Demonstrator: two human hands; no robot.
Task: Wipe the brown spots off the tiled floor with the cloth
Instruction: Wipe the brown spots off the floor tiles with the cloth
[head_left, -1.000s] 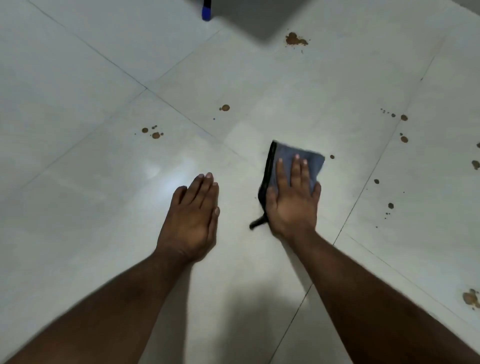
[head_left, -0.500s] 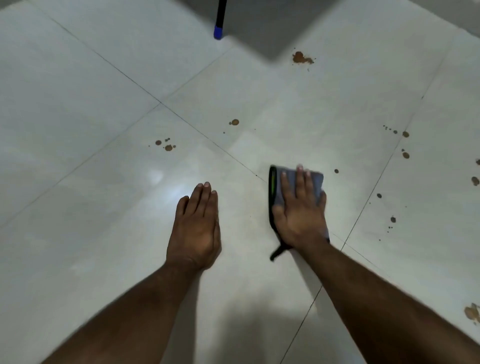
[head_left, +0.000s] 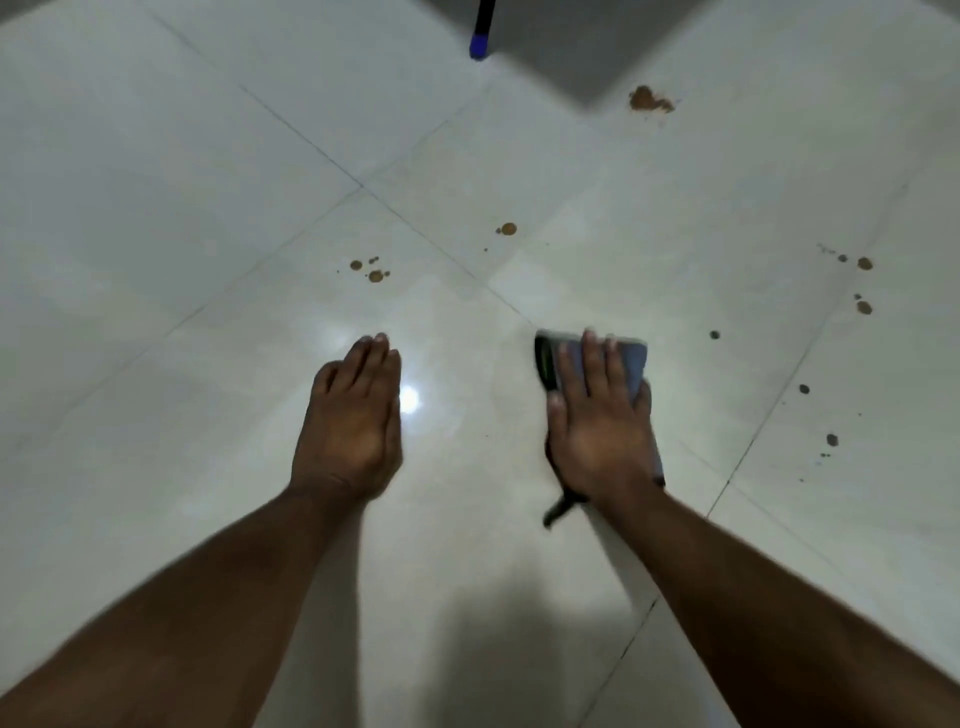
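Note:
My right hand (head_left: 597, 426) lies flat on a folded grey-blue cloth (head_left: 634, 361) with a black edge, pressing it onto the white tiled floor (head_left: 208, 156). Most of the cloth is hidden under the palm. My left hand (head_left: 353, 415) rests flat on the tile to the left, fingers together, holding nothing. Brown spots lie ahead: a small cluster (head_left: 371, 270) beyond the left hand, a single drop (head_left: 507, 228) in the middle, a larger blotch (head_left: 647, 100) far away. More spots (head_left: 864, 285) dot the tile to the right, and darker specks (head_left: 804, 388) lie nearer.
A dark pole with a blue tip (head_left: 480, 39) stands on the floor at the top of the view, beside a grey shadowed area. Grout lines cross the floor diagonally. A bright light reflection sits between my hands.
My right hand has drawn the cloth back toward me, so less cloth shows beyond the fingers. The camera tilted, shifting the spots and pole lower in view. My left hand stayed planted.

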